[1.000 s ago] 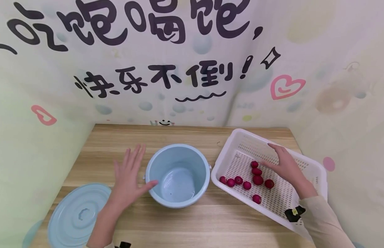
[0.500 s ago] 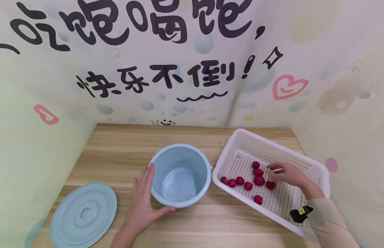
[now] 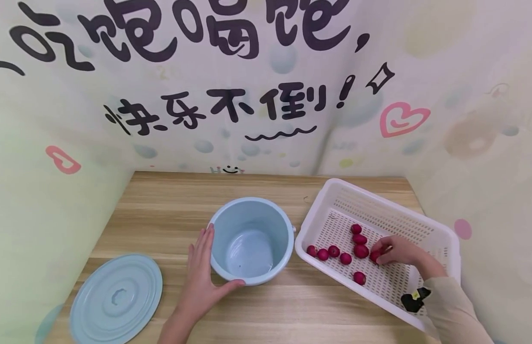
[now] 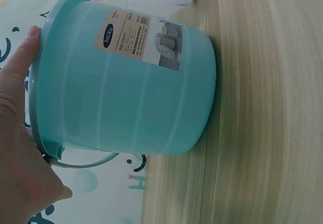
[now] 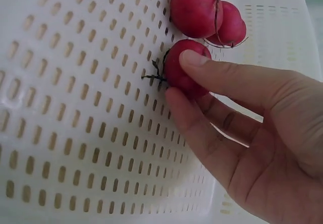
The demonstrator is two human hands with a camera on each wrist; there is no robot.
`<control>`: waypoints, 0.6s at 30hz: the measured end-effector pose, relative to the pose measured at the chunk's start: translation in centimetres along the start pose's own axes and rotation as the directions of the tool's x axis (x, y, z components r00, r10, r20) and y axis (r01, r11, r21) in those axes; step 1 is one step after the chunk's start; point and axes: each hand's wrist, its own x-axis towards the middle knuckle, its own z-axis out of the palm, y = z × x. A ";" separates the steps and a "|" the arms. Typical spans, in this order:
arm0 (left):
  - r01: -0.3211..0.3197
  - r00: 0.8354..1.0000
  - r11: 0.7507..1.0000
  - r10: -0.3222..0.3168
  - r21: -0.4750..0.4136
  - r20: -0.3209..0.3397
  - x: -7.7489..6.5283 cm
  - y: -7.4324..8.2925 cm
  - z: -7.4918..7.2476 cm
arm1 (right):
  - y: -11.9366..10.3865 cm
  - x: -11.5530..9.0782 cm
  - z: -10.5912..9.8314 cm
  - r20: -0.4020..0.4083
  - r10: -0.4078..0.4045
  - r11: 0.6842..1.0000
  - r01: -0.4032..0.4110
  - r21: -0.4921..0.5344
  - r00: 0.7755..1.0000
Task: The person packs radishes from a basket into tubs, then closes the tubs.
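Inside a white perforated basket (image 3: 403,222), my right hand (image 3: 399,251) pinches a red radish (image 5: 174,72) between thumb and fingertips. Its thin dark stem end points at the basket floor in the right wrist view. Two more radishes (image 5: 194,9) lie just beyond it, and several others (image 3: 345,258) are spread over the basket floor. My left hand (image 3: 200,277) spreads along the left rim of a light blue bucket (image 4: 131,98), fingers straight on the far side and thumb extended along the near side. The bucket stands upright with nothing in it.
A round light blue lid (image 3: 117,298) lies flat on the wooden table (image 3: 266,315) at the left. The bucket's handle (image 4: 86,164) hangs at its side. A printed curtain (image 3: 184,148) closes off the back and both sides.
My left hand has moved right and down onto the bucket's rim. The right hand has lowered into the basket and now pinches a radish.
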 end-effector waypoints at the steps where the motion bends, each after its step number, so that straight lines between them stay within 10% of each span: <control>1: 0.001 1.000 1.000 -0.001 0.001 0.000 0.0 0.0 0.0 | 0.0 0.1 0.1 -0.009 -0.011 1.000 0.011 0.000 1.000; 18: 0.007 1.000 1.000 -0.007 0.027 0.001 0.1 -0.1 0.0 | -0.6 3.6 -0.1 -0.267 -0.035 0.998 0.049 0.047 0.963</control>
